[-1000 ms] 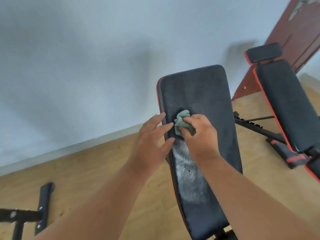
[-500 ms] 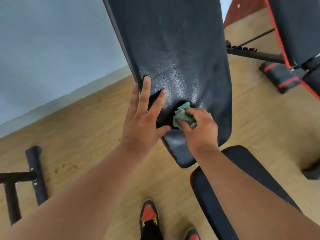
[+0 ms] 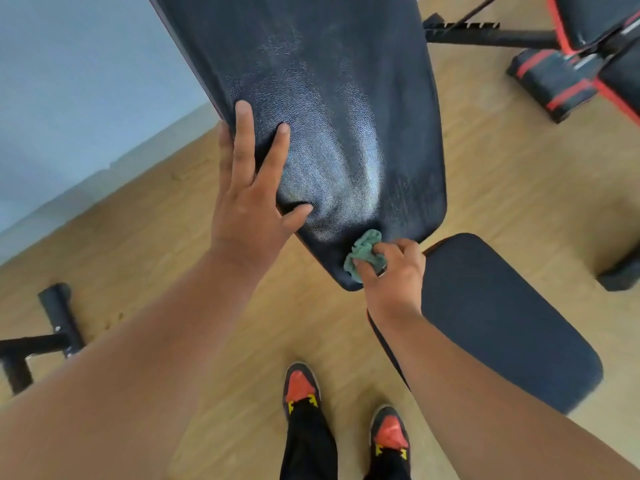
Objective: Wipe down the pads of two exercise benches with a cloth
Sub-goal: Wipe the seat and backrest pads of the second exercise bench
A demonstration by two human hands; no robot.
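Your green cloth [image 3: 365, 255] sits bunched at the near end of the tilted black back pad [image 3: 322, 109], close to its lower rounded corner and touching the pad's surface. Your right hand [image 3: 393, 271] grips it, the fingers and thumb curled tightly round the wad so that only a crumpled tuft shows past the knuckles. Just to the right of that hand, and slightly nearer to you, lies the black seat pad [image 3: 502, 317], its far edge close beside the back pad's near end; your right forearm crosses over its left edge.

Your left hand [image 3: 252, 199] lies flat on the left side of the back pad, fingers straight and spread, the thumb pressed into the leather so that it dimples; the outer fingers run along the pad's left edge. This hand holds nothing.

The pad's leather shines in a pale patch between your two hands.

Below, on the wooden floor [image 3: 519, 174], stand your two shoes [image 3: 301, 386], black with orange toes. At far right is the second bench [image 3: 595, 26], black with red trim, with a red-striped foam roller [image 3: 550, 81] beneath it. At near left lies a black metal frame foot [image 3: 59, 317].
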